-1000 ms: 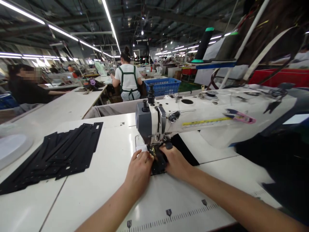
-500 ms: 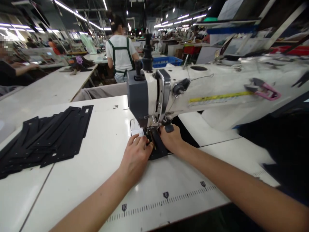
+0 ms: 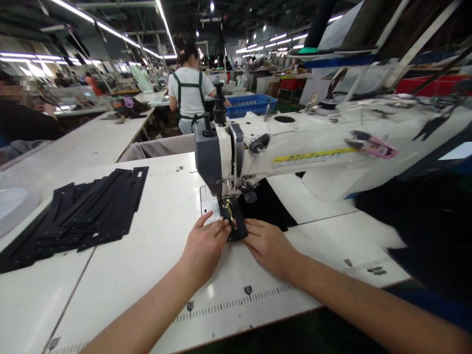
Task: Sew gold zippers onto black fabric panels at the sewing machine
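Note:
Under the needle of a white and grey sewing machine (image 3: 210,160) lies a black fabric piece (image 3: 240,228) with a gold-toothed zipper (image 3: 229,211) along it. At its left edge my left hand (image 3: 206,246) has its fingers bent and closed on the piece, close to the presser foot. My right hand (image 3: 271,246) grips the near right edge, fingers pressed together, thumb underneath or hidden. A larger black fabric sheet (image 3: 271,204) lies flat beneath the machine arm, behind my right hand.
A pile of black strips (image 3: 84,211) with small holes lies on the left of the white table (image 3: 147,295). Pink-handled snips (image 3: 376,145) rest against the machine arm. Dark fabric (image 3: 435,265) hangs at the right edge. A co-worker (image 3: 190,91) stands beyond, near a blue crate (image 3: 250,104).
My right hand has moved from beside the presser foot back towards me, to the piece's near right edge. The zipper shows more now. My left hand stays at the left edge.

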A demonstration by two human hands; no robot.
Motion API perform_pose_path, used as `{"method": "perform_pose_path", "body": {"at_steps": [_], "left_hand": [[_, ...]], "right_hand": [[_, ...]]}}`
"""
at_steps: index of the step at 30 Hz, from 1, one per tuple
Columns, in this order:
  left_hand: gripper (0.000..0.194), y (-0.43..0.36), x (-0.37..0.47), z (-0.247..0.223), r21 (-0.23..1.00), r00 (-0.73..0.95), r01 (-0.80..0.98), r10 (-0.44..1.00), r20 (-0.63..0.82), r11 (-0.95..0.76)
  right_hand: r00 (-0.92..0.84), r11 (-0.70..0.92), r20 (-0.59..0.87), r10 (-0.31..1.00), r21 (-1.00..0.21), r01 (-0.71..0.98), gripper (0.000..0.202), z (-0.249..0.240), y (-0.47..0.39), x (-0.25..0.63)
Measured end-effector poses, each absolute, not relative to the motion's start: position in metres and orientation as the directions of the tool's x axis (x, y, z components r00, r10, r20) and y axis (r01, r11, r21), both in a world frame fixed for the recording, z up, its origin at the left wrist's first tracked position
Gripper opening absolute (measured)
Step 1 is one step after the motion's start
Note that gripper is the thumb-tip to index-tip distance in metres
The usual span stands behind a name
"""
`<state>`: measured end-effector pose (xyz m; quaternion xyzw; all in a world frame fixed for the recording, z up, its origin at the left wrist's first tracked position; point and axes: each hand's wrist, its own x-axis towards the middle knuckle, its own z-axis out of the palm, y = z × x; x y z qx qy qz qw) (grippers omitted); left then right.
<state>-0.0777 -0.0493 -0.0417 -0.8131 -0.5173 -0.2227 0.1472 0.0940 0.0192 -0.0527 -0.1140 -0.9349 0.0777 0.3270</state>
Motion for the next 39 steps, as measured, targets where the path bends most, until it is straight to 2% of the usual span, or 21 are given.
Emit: {"method": "perform_pose_path", "body": {"at_steps": [8, 16, 23, 26, 32, 39], "left_hand": [[0.026, -0.041, -0.078, -0.037, -0.083, 0.409, 0.900, 0.763, 0.500, -0.428], [0.027, -0.024, -0.085, -0.033, -0.093, 0.424, 0.895, 0.763, 0.489, -0.437], [0.020, -0.020, -0.088, -0.034, 0.026, 0.346, 0.912, 0.800, 0.490, -0.410], [0.023, -0.028, -0.087, -0.032, 0.052, 0.333, 0.908, 0.790, 0.515, -0.416], [0.026, -0.034, -0.088, -0.033, -0.048, 0.455, 0.866, 0.747, 0.485, -0.497], [0.027, -0.022, -0.094, -0.036, -0.072, 0.440, 0.879, 0.743, 0.504, -0.471]], "right_hand": [[-0.767, 0.962, 0.587, 0.260, -0.221, 0.158, 0.021, -0.050, 0.031, 0.086], [-0.771, 0.958, 0.575, 0.275, -0.231, 0.170, 0.022, -0.051, 0.046, 0.077], [-0.765, 0.949, 0.566, 0.308, -0.243, 0.203, 0.023, -0.051, 0.050, 0.072], [-0.796, 0.953, 0.527, 0.298, -0.211, 0.217, 0.024, -0.051, 0.044, 0.077], [-0.832, 0.954, 0.471, 0.293, -0.203, 0.221, 0.027, -0.052, 0.040, 0.080], [-0.837, 0.945, 0.449, 0.312, -0.238, 0.225, 0.030, -0.047, 0.048, 0.075]]}}
